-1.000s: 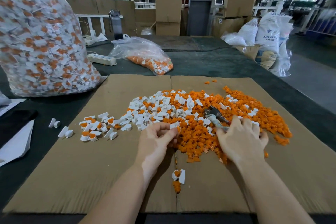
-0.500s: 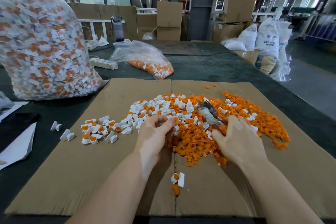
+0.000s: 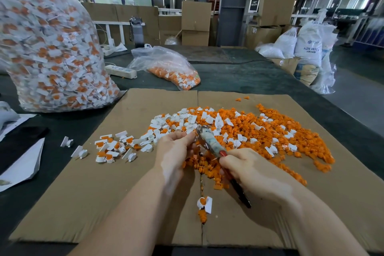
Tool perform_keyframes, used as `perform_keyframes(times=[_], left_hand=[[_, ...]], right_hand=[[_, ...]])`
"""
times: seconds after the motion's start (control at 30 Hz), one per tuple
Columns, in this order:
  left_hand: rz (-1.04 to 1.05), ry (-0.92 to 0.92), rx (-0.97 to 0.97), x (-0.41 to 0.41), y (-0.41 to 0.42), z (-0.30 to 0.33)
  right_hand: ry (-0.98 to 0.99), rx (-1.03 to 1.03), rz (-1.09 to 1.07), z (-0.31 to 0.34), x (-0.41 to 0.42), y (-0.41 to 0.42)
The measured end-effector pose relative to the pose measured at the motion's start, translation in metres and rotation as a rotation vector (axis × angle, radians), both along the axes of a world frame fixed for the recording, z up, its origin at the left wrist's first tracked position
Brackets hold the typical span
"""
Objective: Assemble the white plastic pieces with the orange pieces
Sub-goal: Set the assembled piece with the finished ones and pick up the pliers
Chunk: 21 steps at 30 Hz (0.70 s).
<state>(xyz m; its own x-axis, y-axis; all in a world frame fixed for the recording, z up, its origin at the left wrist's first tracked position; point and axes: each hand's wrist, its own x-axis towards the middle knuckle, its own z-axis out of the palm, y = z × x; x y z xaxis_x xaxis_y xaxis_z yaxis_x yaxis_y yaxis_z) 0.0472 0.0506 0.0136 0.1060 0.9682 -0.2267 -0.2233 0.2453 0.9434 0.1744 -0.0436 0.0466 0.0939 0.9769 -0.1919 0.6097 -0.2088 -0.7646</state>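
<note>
A heap of orange pieces (image 3: pixel 276 137) mixed with white plastic pieces (image 3: pixel 178 120) covers the middle of a cardboard sheet (image 3: pixel 116 193). My left hand (image 3: pixel 174 151) pinches a small piece at its fingertips, right at the jaws of pliers (image 3: pixel 209 141). My right hand (image 3: pixel 251 172) grips the pliers' handles, tool pointing up-left toward my left fingers. A group of white pieces with orange inserts (image 3: pixel 112 147) lies to the left. One joined white-and-orange piece (image 3: pixel 204 203) lies near the cardboard's centre seam.
A big clear bag of assembled pieces (image 3: pixel 47 48) stands at the left. A smaller bag of pieces (image 3: pixel 170 68) and a power strip (image 3: pixel 120 71) lie behind the cardboard. Paper sheets (image 3: pixel 22 164) lie at the left edge. Boxes and sacks stand beyond the table.
My right hand drew back toward me and swung the pliers left, so their jaws now meet my left fingertips. My left hand stayed at the heap's near edge.
</note>
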Motion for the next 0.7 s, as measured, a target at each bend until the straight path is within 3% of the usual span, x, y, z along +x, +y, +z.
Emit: perform_keyframes(times=[0.37,0.7], left_hand=[[0.015,-0.068,-0.047,0.002,-0.007,0.0],[-0.002,-0.118,-0.026,-0.003,-0.012,-0.009]], right_hand=[[-0.268,0.08,-0.018,-0.008,-0.01,-0.001],[-0.177,0.243,-0.209,-0.03,0.0,-0.005]])
